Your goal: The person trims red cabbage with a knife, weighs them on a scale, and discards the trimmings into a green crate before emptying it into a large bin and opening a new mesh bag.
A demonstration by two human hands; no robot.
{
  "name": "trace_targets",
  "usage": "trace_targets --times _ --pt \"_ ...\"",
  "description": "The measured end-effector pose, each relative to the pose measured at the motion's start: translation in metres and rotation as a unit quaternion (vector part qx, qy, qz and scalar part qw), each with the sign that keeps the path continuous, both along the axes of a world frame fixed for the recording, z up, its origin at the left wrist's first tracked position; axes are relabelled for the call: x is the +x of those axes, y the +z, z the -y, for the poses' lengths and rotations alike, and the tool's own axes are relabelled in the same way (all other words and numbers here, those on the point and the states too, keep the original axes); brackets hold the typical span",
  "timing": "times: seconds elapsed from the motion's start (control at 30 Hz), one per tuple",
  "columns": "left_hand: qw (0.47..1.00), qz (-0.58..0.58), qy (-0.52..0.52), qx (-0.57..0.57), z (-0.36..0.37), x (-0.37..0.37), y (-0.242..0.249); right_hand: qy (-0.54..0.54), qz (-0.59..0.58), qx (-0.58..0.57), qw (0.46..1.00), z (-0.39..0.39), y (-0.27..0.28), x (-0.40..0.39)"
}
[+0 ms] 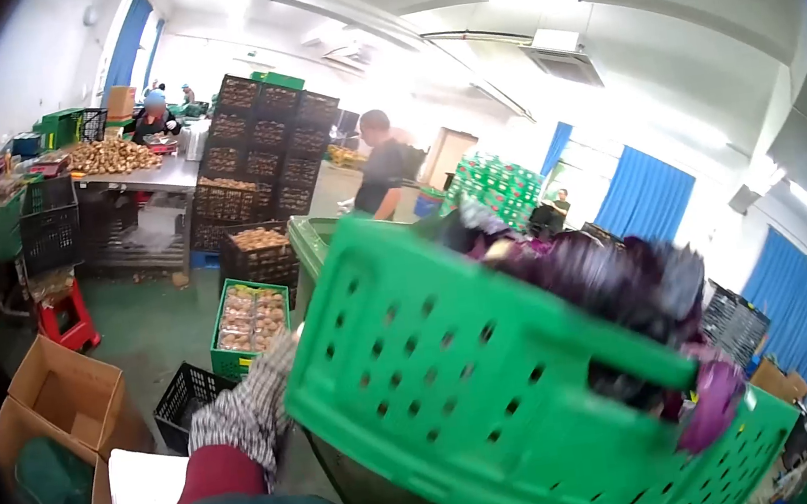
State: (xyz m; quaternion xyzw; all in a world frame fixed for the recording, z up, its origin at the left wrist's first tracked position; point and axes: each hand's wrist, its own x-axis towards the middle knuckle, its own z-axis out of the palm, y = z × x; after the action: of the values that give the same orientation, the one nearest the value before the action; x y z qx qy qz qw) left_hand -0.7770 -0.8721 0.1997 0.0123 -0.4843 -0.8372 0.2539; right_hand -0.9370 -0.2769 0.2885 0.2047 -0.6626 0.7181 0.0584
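A green plastic crate (416,351) with rows of holes fills the middle and right of the head view, raised and tilted down to the right. Dark purple leaves (608,277), like red cabbage leaves, heap over its far side. One purple leaf (712,400) hangs out near the handle slot. My left hand (264,385), in a grey patterned glove, grips the crate's left end; its fingertips are hidden there. My right hand does not show. Behind and below the crate stands a large green bin (307,249), mostly covered by it.
At left are open cardboard boxes (68,389), a black crate (185,400) and a green crate of packed brown produce (248,316). Tall stacks of dark crates (255,149) rise behind. A person (381,164) stands beyond the bin; another sits at a metal table (137,176).
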Motion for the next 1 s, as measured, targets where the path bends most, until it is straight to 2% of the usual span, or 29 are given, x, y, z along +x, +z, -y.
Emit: trace_targets --times 0.13,0.4,0.47,0.6,0.73,0.8,0.87,0.9,0.97,1.0 --pt "1.000 -0.011 -0.002 0.020 0.010 -0.016 -0.002 -0.011 -0.009 -0.030 0.999 0.008 0.007 -0.015" --pt "0.994 -0.044 -0.053 0.083 0.018 -0.067 -0.043 -0.087 -0.034 -0.126 0.988 0.022 0.020 -0.032" --pt "0.992 -0.063 -0.078 0.081 0.015 -0.079 -0.032 -0.115 -0.044 -0.150 0.981 0.022 0.025 -0.030" --pt "0.980 -0.121 -0.141 0.073 0.007 -0.101 0.029 -0.165 -0.065 -0.205 0.963 0.019 0.036 -0.021" --pt "0.957 -0.189 -0.187 0.118 0.009 -0.127 0.069 -0.197 -0.100 -0.277 0.935 0.028 0.056 -0.020" --pt "0.929 -0.250 -0.240 0.130 0.032 -0.163 0.054 -0.182 -0.129 -0.297 0.928 0.032 0.065 -0.043" --pt "0.941 -0.227 -0.191 0.166 0.031 -0.192 0.033 -0.081 -0.134 -0.209 0.965 0.013 0.065 -0.134" --pt "0.941 -0.222 -0.221 0.130 0.031 -0.195 0.019 -0.033 -0.139 -0.161 0.977 0.002 0.065 -0.180" --pt "0.947 -0.178 -0.198 0.180 0.041 -0.226 -0.017 -0.033 -0.163 -0.052 0.985 0.013 0.074 -0.239" --pt "0.948 -0.148 -0.181 0.216 0.046 -0.236 -0.026 -0.133 -0.164 -0.101 0.972 0.054 0.079 -0.236"
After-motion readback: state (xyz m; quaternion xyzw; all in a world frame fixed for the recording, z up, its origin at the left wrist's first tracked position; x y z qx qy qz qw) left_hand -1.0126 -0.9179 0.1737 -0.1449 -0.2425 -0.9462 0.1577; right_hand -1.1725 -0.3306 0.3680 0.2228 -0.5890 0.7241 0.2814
